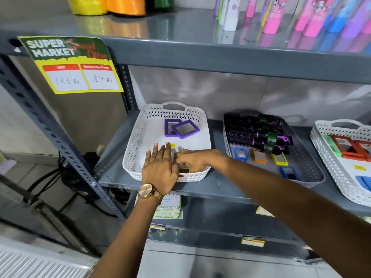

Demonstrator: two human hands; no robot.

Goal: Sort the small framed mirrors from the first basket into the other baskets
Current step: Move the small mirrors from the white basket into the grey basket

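A white perforated basket [136, 137] sits on the grey shelf with two purple-framed mirrors [181, 128] lying at its far end. My left hand [159, 167] reaches over its near rim, fingers spread flat. My right hand [191, 160] is curled inside the near right corner, fingers closed on a small yellow-framed mirror [186, 169] that is mostly hidden. A grey basket [315, 173] to the right holds blue [240, 154], orange [260, 156] and yellow [279, 159] mirrors. Another white basket [329, 173] at the far right holds red and green mirrors [345, 148].
Black hairbrushes [259, 131] with purple handles fill the back of the grey basket. A yellow price sign [78, 77] hangs from the upper shelf edge on the left. Colourful bottles [281, 15] stand on the shelf above. Cables [80, 173] hang beside the rack's left post.
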